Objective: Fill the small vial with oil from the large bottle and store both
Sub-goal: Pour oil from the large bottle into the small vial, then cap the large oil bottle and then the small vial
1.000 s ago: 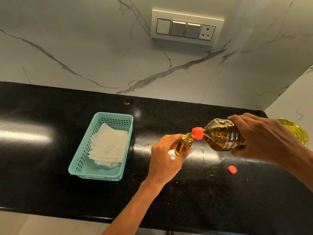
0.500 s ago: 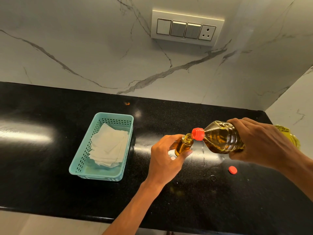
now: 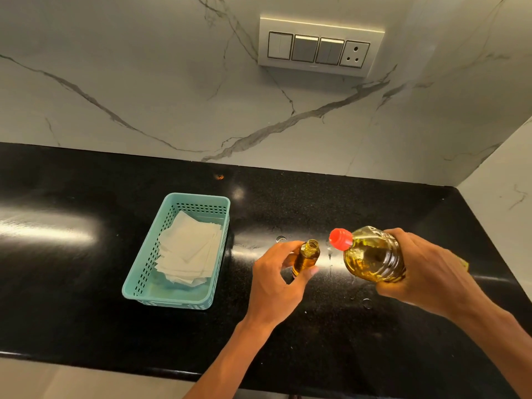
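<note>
My left hand (image 3: 276,279) grips the small glass vial (image 3: 306,256), which is open at the top, tilted slightly and holds amber oil. The large oil bottle (image 3: 371,254) is held by my right hand (image 3: 423,269) around its body, lying nearly level with its red spout (image 3: 340,239) aimed at me and up-left. A small gap separates the spout from the vial mouth. No oil stream is visible. The loose red cap seen earlier is hidden behind my right hand.
A teal plastic basket (image 3: 144,272) with white paper sheets (image 3: 188,251) stands on the black counter (image 3: 72,283) left of my hands. Small oil drops (image 3: 367,303) lie on the counter near the bottle. A switch panel (image 3: 318,48) is on the marble wall.
The bottle has swung up and back from the vial, its spout lifting away from the vial mouth. The vial stays in my left hand in about the same place.
</note>
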A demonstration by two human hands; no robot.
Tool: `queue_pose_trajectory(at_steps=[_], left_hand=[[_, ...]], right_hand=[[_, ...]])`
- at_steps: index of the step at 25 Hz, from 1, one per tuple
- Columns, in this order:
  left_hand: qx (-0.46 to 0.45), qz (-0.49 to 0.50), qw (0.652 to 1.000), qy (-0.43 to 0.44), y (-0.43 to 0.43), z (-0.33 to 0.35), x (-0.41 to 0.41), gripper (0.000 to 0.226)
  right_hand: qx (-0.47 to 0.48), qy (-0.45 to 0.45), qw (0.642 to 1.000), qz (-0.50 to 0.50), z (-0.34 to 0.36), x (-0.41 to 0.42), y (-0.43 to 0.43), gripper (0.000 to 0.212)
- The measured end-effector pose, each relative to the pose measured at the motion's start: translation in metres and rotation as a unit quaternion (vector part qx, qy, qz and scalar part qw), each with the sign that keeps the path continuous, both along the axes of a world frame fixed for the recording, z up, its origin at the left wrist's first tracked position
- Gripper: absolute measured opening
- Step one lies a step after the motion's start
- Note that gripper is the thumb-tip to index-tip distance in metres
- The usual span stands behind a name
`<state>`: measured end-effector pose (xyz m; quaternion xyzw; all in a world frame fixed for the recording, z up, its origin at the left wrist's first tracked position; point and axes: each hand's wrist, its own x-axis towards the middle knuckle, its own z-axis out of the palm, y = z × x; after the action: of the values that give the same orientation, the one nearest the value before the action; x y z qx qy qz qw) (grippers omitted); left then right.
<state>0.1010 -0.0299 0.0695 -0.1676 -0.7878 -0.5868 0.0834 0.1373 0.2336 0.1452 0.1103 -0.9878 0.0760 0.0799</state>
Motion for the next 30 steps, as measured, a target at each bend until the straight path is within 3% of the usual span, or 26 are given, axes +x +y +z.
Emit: queue_pose_trajectory(at_steps=[2, 5, 9, 12, 20, 23, 25, 27, 29, 30], left_hand=[[0.03, 0.023, 0.999, -0.03, -0.007, -0.009, 0.001, 0.035], [0.051, 0.085, 0.99, -0.101, -0.025, -0.032, -0.002, 0.038], [0.027, 0.145, 0.975, -0.166, -0.042, -0.066, -0.014, 0.034], [0.005, 0.145, 0.971, -0.189, -0.046, -0.078, -0.02, 0.033], [-0.029, 0.129, 0.972, -0.192, -0.036, -0.083, -0.039, 0.037], [-0.04, 0.128, 0.974, -0.183, -0.038, -0.086, -0.042, 0.041], [-0.036, 0.12, 0.973, -0.192, -0.042, -0.09, -0.04, 0.06], [-0.045, 0.143, 0.974, -0.168, -0.047, -0.093, -0.029, 0.08], [-0.06, 0.188, 0.977, -0.077, -0.044, -0.085, -0.009, 0.067], [-0.062, 0.195, 0.978, -0.029, -0.037, -0.077, 0.001, 0.056]], right_hand=[[-0.081, 0.003, 0.996, -0.04, -0.011, 0.006, -0.007, 0.083], [-0.2, 0.077, 0.97, -0.116, -0.032, 0.012, -0.021, 0.076], [-0.367, 0.165, 0.888, -0.222, -0.063, 0.007, -0.031, 0.082], [-0.439, 0.2, 0.84, -0.25, -0.08, -0.005, -0.037, 0.082], [-0.483, 0.232, 0.802, -0.262, -0.105, -0.026, -0.041, 0.068], [-0.473, 0.164, 0.829, -0.247, -0.111, -0.021, -0.028, 0.087], [-0.461, 0.112, 0.85, -0.228, -0.116, -0.005, -0.012, 0.095], [-0.454, 0.107, 0.845, -0.263, -0.124, 0.02, 0.007, 0.073], [-0.385, 0.115, 0.845, -0.353, -0.137, 0.038, 0.034, 0.048], [-0.326, 0.082, 0.863, -0.378, -0.145, 0.042, 0.049, 0.043]])
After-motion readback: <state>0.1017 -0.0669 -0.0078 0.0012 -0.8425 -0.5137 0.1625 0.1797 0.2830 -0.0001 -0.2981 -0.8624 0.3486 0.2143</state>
